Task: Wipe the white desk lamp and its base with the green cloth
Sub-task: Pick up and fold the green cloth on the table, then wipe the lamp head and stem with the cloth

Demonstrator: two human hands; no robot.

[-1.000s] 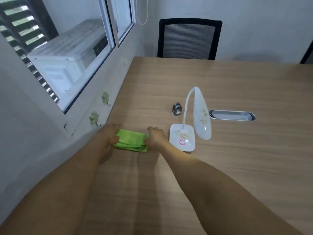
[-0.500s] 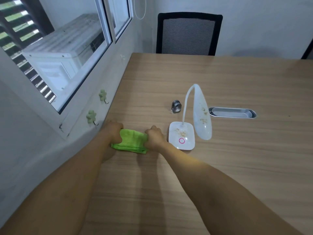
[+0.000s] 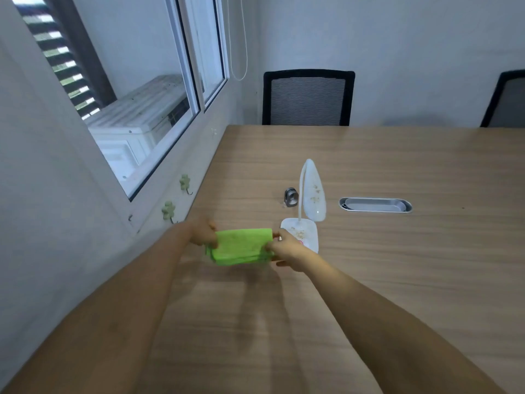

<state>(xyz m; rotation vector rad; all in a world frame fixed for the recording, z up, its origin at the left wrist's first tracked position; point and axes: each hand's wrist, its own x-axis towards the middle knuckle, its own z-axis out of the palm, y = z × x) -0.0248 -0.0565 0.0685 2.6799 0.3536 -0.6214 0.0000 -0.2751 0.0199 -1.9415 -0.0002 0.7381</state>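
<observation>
Two bare forearms reach forward from the bottom of the view over a wood-grain bench (image 3: 397, 265). We see our left hand (image 3: 202, 232) and right hand (image 3: 287, 250) each pinching one end of a folded green cloth (image 3: 241, 245), fingers closed on the fabric, so the cloth is stretched between them. It appears lifted slightly off the bench, near the bench's left edge.

Just beyond the right hand, and partly hidden by it, stands the white desk lamp base (image 3: 302, 231), a flat rounded square speckled with brownish crumbs. A thin curved neck rises from the base to the lamp head (image 3: 314, 191), which droops downward and also carries brown specks.

Left of the lamp's neck, a small metal ring-shaped object (image 3: 291, 197) sits on the bench. To the right of the lamp, well apart, a grey oval cable slot (image 3: 375, 205) is set into the bench surface.

On the left wall are two green clover-shaped hooks (image 3: 184, 182) below a sliding window (image 3: 159, 109). At the far end stands a black mesh office chair (image 3: 308, 98), with part of a second chair (image 3: 508, 100) at the right edge.
</observation>
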